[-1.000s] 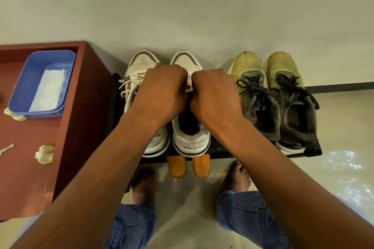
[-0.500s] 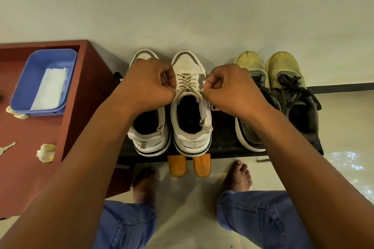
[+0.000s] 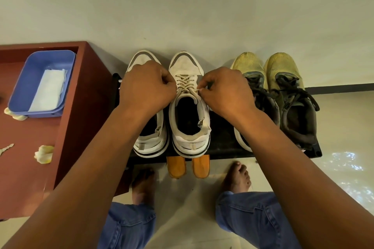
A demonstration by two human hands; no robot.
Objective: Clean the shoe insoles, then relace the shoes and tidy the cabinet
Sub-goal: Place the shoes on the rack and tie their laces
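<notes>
From the head camera, both hands worked at the white shoe [image 3: 189, 105], which stood on a black rack [image 3: 222, 145] against a pale wall [image 3: 182, 6]. The left hand [image 3: 146, 89], fingers curled, pinched one end of the lace [image 3: 187, 85] at the shoe's left side; the right hand [image 3: 227, 92] pinched the other end at its right side. Under the left hand stood the other white shoe [image 3: 150, 135]. Just beyond the right hand sat 2 yellow shoes [image 3: 269, 87] with dark laces. Below the hands, 2 orange insoles [image 3: 188, 166] stuck out from under the rack over a pale glossy floor [image 3: 344, 127]. Well left of the left hand, a red-brown cabinet [image 3: 81, 107] held a blue tray [image 3: 26, 87] with a white cloth [image 3: 49, 89].
</notes>
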